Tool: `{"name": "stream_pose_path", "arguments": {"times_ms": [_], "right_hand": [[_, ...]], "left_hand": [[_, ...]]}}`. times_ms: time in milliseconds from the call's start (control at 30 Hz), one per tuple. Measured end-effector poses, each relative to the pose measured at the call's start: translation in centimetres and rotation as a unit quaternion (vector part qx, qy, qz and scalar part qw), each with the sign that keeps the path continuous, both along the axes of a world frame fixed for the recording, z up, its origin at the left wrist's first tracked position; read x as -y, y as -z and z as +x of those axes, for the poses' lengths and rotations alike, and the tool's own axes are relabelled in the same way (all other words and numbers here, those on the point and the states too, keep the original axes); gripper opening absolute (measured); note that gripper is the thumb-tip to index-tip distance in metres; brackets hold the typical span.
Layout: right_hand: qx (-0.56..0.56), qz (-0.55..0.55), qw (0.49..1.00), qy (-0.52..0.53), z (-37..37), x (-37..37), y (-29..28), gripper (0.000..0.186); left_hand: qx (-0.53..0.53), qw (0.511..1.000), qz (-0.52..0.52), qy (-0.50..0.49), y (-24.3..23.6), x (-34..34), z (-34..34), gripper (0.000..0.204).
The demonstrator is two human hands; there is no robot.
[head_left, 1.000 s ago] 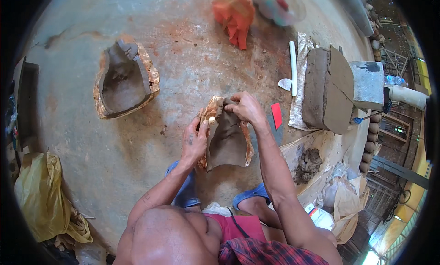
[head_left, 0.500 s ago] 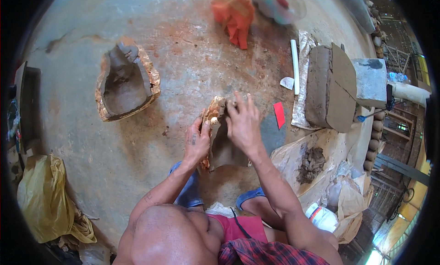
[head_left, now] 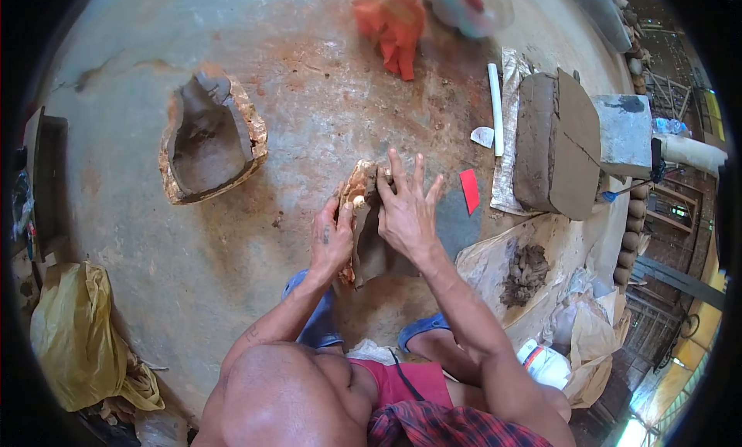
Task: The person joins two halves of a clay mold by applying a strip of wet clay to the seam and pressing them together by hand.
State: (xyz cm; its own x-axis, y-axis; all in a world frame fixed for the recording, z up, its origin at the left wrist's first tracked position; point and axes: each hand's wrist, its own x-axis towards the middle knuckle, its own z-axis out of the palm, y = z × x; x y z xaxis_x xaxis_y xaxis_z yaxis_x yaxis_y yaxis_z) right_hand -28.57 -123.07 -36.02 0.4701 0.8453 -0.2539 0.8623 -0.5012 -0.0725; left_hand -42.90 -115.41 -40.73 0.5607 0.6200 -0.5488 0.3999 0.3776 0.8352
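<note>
A plaster mould piece [head_left: 360, 178], rough and orange-brown with grey clay [head_left: 376, 255] lining it, stands tilted on the floor before me. My left hand [head_left: 331, 238] is closed round its left wall, thumb at the rim by a pale round knob. Over the clay side, my right hand [head_left: 407, 219] has its fingers spread, with the thumb side touching the clay along the upper edge. Part of the clay lining is hidden under this hand. To the left lies another clay-lined mould half [head_left: 253, 126], hollow side up.
A big grey clay block [head_left: 537, 146] stands on a sheet at right, beside a white pipe [head_left: 496, 111], a white scraper [head_left: 482, 136] and a red card [head_left: 470, 192]. Loose clay [head_left: 525, 275] lies nearer. An orange cloth [head_left: 393, 30] is far ahead; a yellowish plastic sheet [head_left: 73, 331] is at left.
My right hand's fingers have spread wider and shifted slightly up and left along the clay edge. My left hand keeps its hold on the mould.
</note>
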Motion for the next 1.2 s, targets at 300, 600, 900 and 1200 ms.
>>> {"name": "stream_pose_path", "arguments": {"times_ms": [300,600,900,1200], "right_hand": [[0.042,-0.034,0.998,-0.032,0.2,1.4,-0.7,0.067],[0.042,-0.079,0.992,-0.090,2.2,-1.2,-1.6,0.066],[-0.258,-0.205,0.937,-0.115,12.2,-6.3,0.2,0.062],[-0.264,-0.200,0.930,-0.161,12.2,-8.1,1.9,0.053]], "left_hand": [[0.065,0.996,0.053,-0.026,2.6,1.1,-0.1,0.045],[-0.017,0.997,0.066,0.044,-0.1,-0.8,-0.3,0.048],[0.045,0.999,0.005,0.030,0.7,-1.5,-0.2,0.038],[0.042,0.996,0.055,0.060,1.0,-2.0,-0.2,0.033]]}}
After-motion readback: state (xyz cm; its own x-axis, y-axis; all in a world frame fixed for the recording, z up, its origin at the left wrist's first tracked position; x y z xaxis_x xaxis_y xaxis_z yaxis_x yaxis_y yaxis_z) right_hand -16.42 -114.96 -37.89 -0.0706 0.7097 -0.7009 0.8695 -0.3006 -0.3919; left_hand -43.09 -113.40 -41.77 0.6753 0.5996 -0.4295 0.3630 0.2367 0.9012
